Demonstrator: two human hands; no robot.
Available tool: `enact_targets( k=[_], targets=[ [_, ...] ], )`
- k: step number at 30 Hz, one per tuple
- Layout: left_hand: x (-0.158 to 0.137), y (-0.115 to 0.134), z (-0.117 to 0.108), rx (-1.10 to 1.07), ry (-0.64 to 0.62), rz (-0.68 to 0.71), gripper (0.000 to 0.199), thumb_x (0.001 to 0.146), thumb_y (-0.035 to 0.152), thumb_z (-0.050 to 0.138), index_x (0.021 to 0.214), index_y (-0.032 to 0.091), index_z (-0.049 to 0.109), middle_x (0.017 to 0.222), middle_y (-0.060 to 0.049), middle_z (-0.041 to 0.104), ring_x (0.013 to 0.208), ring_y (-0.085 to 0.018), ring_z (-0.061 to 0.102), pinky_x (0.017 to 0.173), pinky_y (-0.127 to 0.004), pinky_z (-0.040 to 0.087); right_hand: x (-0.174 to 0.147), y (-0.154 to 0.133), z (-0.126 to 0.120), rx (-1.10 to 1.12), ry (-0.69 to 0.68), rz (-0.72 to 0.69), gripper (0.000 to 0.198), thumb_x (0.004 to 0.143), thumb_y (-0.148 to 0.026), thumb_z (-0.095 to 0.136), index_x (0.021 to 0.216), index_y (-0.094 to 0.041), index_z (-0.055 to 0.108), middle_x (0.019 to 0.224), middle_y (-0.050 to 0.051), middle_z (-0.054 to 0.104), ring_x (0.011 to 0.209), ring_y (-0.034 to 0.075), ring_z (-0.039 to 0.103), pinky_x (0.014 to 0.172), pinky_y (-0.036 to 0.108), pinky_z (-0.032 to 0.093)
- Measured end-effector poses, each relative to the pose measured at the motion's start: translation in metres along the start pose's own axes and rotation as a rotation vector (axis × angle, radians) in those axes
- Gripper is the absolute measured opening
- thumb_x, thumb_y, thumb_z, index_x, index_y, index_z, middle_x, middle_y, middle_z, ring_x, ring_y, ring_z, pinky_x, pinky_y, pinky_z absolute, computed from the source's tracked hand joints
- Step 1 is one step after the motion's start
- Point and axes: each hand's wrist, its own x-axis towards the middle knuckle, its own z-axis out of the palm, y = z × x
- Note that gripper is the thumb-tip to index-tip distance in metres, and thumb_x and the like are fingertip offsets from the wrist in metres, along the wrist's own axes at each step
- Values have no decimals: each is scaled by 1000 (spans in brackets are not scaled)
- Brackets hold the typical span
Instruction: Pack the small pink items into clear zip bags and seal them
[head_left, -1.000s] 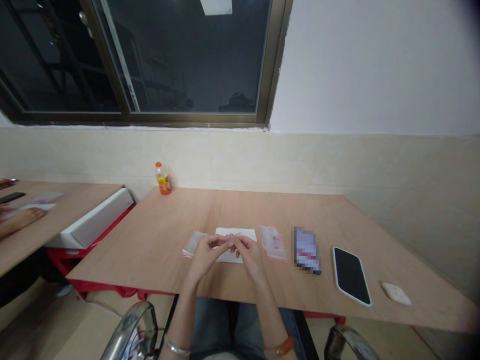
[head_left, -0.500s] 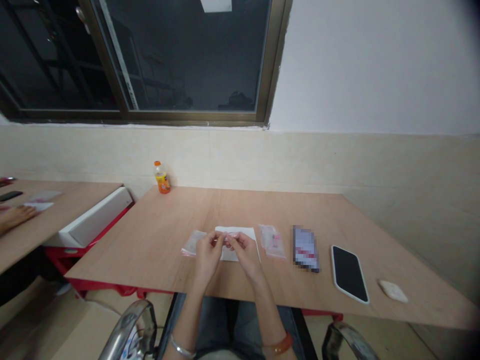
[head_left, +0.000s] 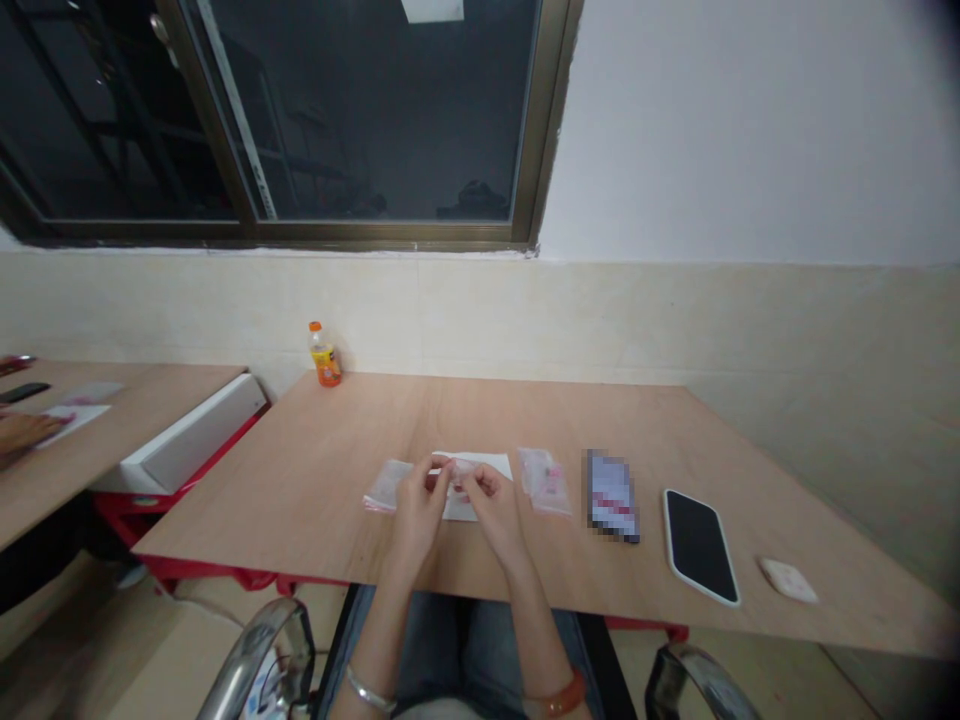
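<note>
Between my two hands is a small clear plastic bag [head_left: 460, 475] with a pinkish tint; its contents are too small to make out. My left hand [head_left: 417, 502] pinches its left side with thumb and fingertips. On the other side my right hand [head_left: 496, 508] is closed on it the same way. Beneath the hands lies a white sheet of paper [head_left: 459, 510], partly covered by them. A stack of clear plastic bags [head_left: 385, 487] with red edges rests just left of my left hand. Right of the paper are more clear bags [head_left: 545, 482] with pink marks.
A blurred-out phone-like thing [head_left: 611, 497], a white-framed dark tablet [head_left: 700, 547] and a whitish flat object [head_left: 787, 580] lie to the right. An orange drink bottle [head_left: 325, 358] stands at the back left. At the neighbouring table, another person's hand [head_left: 28, 432] rests over paper.
The fingertips of my hands have parted slightly, and more of the small clear bag shows between them. The other person's hand at left has shifted toward me.
</note>
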Motion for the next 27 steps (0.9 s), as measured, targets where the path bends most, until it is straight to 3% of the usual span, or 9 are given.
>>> enact_targets(
  k=[5, 9, 11, 16, 22, 24, 27],
  targets=[
    [1, -2, 3, 14, -51, 54, 10, 72, 23, 59, 80, 18, 56, 77, -3, 65, 73, -17, 62, 67, -26, 47, 4, 0, -7, -81, 138, -71, 17, 68, -25, 56, 56, -21, 46, 55, -4, 50, 56, 13, 48, 54, 24, 40],
    [-1, 1, 8, 53, -24, -2, 10, 72, 26, 60, 76, 18, 55, 68, -1, 63, 63, -16, 61, 60, -25, 46, 1, -2, -9, -248, 214, -167, 9, 69, -22, 57, 65, -21, 49, 66, -2, 54, 64, 15, 51, 57, 24, 42],
    [-3, 2, 9, 69, -9, -12, 12, 73, 28, 60, 79, 18, 57, 68, -2, 65, 63, -17, 62, 60, -26, 46, -2, -4, -9, -351, 184, -202, 2, 71, -21, 56, 69, -21, 55, 74, 1, 58, 71, 17, 54, 60, 26, 43],
    [-6, 2, 9, 160, -62, 50, 15, 79, 27, 54, 82, 18, 66, 80, -7, 70, 72, -19, 64, 67, -29, 46, -6, -3, -6, -478, 121, -180, 18, 81, -25, 49, 87, -22, 66, 95, 8, 61, 84, 20, 58, 69, 30, 45],
    [-5, 5, 5, 162, -122, 63, 19, 78, 26, 53, 85, 19, 70, 82, -8, 71, 74, -21, 64, 73, -32, 47, -2, 7, -11, -537, 142, -130, 24, 76, -24, 55, 97, -25, 67, 96, 6, 63, 77, 20, 59, 68, 31, 46],
    [-2, 4, 0, 162, -156, 97, 20, 76, 23, 54, 90, 20, 69, 92, -8, 70, 86, -22, 63, 82, -35, 46, 1, 10, -16, -543, 112, -144, 30, 71, -21, 59, 100, -26, 67, 101, 5, 62, 79, 20, 60, 68, 31, 46],
    [0, 0, -10, 236, -272, 188, 45, 71, 15, 55, 115, 23, 58, 124, -8, 57, 116, -24, 50, 100, -41, 35, 3, 16, -25, -541, 56, -163, 36, 65, -20, 65, 100, -27, 67, 110, 6, 58, 90, 22, 59, 78, 34, 47]
  ],
)
